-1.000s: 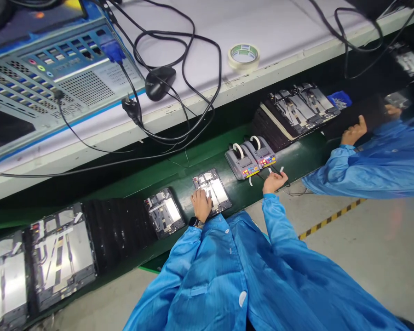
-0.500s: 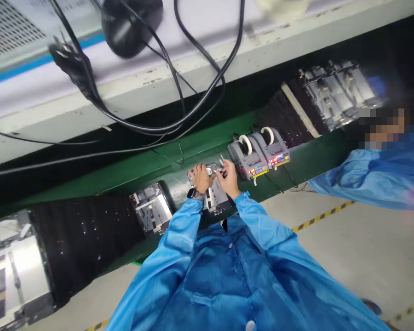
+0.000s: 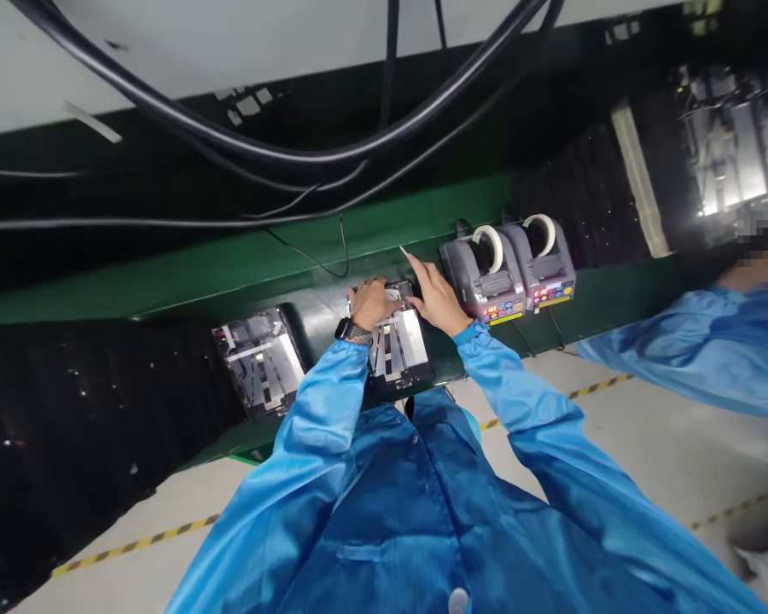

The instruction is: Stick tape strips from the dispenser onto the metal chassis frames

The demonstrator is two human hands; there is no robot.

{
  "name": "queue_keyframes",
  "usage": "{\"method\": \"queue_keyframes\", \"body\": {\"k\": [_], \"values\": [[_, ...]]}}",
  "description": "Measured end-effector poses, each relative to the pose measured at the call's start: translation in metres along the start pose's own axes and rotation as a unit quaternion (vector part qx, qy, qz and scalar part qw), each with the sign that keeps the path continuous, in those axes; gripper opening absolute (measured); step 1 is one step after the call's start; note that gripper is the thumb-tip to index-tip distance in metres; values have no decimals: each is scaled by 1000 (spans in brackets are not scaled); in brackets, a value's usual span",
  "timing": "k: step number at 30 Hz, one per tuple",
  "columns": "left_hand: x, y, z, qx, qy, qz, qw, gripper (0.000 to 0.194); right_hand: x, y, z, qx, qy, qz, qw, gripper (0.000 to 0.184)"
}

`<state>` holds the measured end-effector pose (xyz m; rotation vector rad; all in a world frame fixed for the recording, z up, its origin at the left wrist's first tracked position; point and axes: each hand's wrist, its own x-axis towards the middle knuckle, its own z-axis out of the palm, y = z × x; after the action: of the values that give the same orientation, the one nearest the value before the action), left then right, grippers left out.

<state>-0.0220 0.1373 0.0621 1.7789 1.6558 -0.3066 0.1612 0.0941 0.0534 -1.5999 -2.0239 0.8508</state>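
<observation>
Just beside hands [image 3: 436, 298], tape dispensers [image 3: 509, 277], black cables [image 3: 275, 157]

The scene is bright and evenly lit, with soft shadows. Glare whitens the metal panels [image 3: 736, 145] at upper right, the wide lens bends the edges, and a pixelated patch [image 3: 759, 226] hides detail at far right.
</observation>
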Motion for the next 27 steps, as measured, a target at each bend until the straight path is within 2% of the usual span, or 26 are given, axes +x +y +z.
{"method": "queue_keyframes", "body": {"k": [5, 11, 17, 18, 20, 23, 27], "values": [[0, -1, -2, -8, 5, 19, 1000, 67, -4, 11, 7, 40, 11, 10, 999, 90], [-3, -1, 0, -16, 14, 16, 1000, 60, -6, 16, 18, 77, 4, 44, 996, 89], [-2, -2, -3, -32, 12, 10, 999, 61, 4, 10, 4, 115, 42, 68, 990, 80], [-1, -2, -4, -32, 10, 8, 999, 61, 5, 10, 0, 129, 31, 71, 989, 76], [1, -2, -6, -33, 6, 6, 999, 60, 7, 9, -6, 153, -34, 60, 986, 69], [3, -3, -8, -38, 3, 4, 999, 57, 11, 7, -6, 151, -124, 32, 980, 70], [4, -3, -9, -42, 0, 4, 999, 57, 16, 5, 1, 105, -131, 33, 985, 77]]}}
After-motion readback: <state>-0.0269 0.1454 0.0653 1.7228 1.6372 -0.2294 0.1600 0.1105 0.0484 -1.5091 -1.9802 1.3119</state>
